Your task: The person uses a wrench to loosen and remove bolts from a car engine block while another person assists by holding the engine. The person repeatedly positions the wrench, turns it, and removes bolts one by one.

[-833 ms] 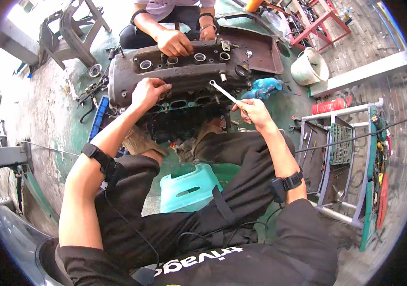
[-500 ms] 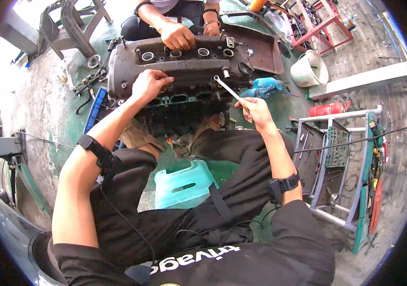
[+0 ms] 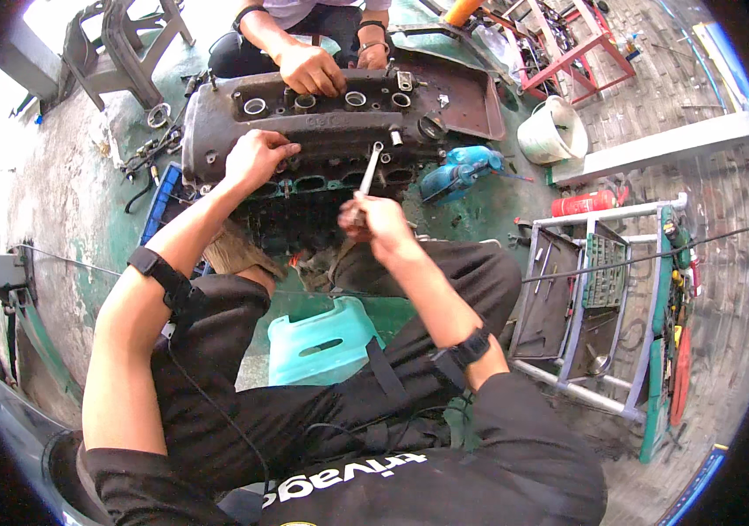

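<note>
A dark engine valve cover [image 3: 330, 133] sits on the cylinder head in front of me, with several round spark plug holes along its top. My right hand [image 3: 380, 223] is closed around a silver wrench [image 3: 369, 173], whose ring end points up against the near side of the cover. At the cover's near edge, left of centre, my left hand [image 3: 256, 159] has its fingertips pressed together; what they pinch, if anything, is hidden. Across the engine, a co-worker's hand [image 3: 311, 70] reaches onto the cover among the holes, and their other hand [image 3: 372, 56] is behind it.
Right of the engine lie a blue power tool [image 3: 462, 173] and a rusty tray [image 3: 472, 105]. Farther right are a white bucket [image 3: 552, 131], a red extinguisher [image 3: 586, 203] and a tool cart [image 3: 598, 302]. A turquoise stool [image 3: 322, 344] stands between my legs, a blue crate [image 3: 160, 206] at left.
My right hand has moved left and slightly nearer me, and the wrench has swung from leaning left to leaning slightly right. My left hand stays at the cover. The whole view has shifted slightly.
</note>
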`<state>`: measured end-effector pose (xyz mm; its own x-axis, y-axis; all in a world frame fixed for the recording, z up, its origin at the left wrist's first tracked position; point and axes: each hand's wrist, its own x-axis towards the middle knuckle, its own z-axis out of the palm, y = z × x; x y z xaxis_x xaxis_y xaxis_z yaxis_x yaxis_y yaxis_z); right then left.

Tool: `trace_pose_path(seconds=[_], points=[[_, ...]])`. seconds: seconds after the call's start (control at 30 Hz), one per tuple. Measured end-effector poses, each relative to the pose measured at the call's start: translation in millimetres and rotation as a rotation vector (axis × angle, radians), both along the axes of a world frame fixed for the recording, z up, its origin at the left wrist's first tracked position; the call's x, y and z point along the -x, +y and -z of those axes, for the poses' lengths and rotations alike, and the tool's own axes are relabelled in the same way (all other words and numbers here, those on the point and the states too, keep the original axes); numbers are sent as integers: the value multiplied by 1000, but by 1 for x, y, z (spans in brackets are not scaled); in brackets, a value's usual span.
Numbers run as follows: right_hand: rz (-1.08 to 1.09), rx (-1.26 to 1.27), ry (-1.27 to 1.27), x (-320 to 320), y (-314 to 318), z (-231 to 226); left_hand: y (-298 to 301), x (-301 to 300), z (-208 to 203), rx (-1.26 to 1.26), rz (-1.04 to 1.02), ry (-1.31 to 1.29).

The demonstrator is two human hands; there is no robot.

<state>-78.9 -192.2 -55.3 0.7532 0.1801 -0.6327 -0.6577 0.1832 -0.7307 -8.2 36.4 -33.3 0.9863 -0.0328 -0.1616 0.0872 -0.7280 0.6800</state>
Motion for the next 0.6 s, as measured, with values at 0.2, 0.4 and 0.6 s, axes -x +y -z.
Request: trace_pose_path(seconds=[0.2, 0.4, 0.6], points=[[-7, -542, 225, -23, 77, -5, -3, 0, -10, -12, 2, 32], [-56, -312, -39, 4, 58, -13, 0, -4, -6, 82, 7, 124], [-43, 219, -234, -1, -43, -9, 2, -5, 2, 34, 13, 62]])
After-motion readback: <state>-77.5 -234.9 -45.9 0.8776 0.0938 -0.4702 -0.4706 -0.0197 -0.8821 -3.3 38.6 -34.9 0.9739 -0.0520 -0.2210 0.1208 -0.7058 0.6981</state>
